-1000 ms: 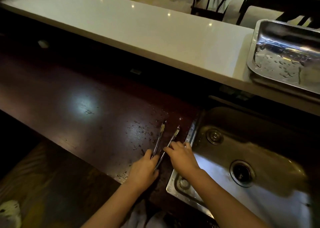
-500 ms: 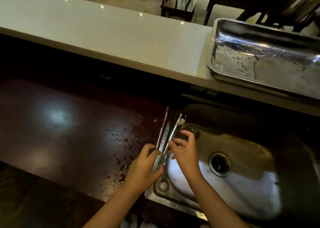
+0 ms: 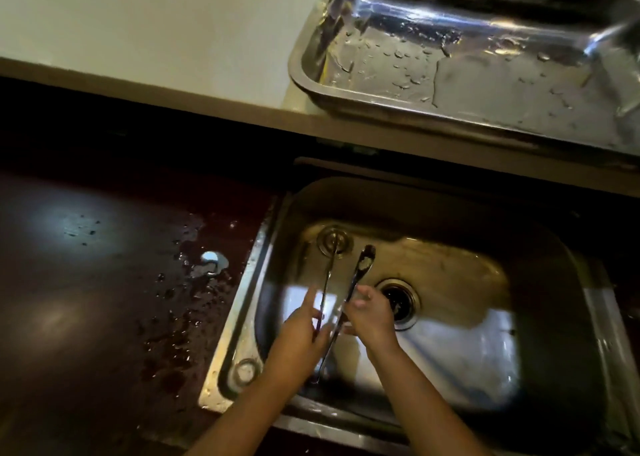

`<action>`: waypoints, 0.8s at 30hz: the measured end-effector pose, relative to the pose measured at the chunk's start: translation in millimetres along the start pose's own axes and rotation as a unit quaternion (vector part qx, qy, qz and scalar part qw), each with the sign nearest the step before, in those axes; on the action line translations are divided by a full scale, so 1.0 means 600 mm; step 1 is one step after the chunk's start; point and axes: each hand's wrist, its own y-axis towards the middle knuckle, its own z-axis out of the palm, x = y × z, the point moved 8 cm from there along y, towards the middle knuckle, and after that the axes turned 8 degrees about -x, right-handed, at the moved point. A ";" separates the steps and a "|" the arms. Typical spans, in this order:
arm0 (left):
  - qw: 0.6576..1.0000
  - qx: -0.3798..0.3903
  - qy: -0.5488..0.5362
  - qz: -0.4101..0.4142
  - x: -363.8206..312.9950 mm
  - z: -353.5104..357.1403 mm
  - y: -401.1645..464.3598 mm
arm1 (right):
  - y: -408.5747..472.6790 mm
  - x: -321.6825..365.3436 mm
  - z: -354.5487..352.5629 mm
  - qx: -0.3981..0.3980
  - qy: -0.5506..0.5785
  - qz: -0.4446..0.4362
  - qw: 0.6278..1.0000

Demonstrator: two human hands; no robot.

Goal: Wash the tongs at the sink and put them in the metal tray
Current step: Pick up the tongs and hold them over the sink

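Slim metal tongs [image 3: 356, 275] hang over the steel sink [image 3: 467, 282], their two arms spread and tips pointing away from me. My left hand [image 3: 299, 338] grips the left arm near its hinge end. My right hand [image 3: 372, 317] pinches the right arm, just left of the drain [image 3: 398, 301]. The metal tray [image 3: 485, 54] sits on the raised pale counter behind the sink, wet with droplets and holding nothing that I can see.
A dark wooden worktop [image 3: 104, 282] left of the sink carries water splashes and a small puddle [image 3: 211, 263]. The pale counter [image 3: 156, 40] runs along the back. A round overflow fitting [image 3: 334, 239] sits in the sink's far left corner.
Both hands lifted the tongs off the dark worktop and carried them right, over the sink basin. The view shifted right and down toward the sink.
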 end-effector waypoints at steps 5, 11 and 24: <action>0.991 0.013 -0.035 -0.130 0.057 0.078 0.041 | 0.064 -0.062 0.006 -0.002 -0.039 0.011 0.999; 0.989 0.036 0.041 -0.139 0.098 0.140 0.082 | 0.125 -0.113 0.012 -0.011 -0.097 -0.009 0.995; 0.981 0.061 0.122 -0.139 0.096 0.172 0.088 | 0.140 -0.137 -0.021 0.026 -0.160 -0.051 0.985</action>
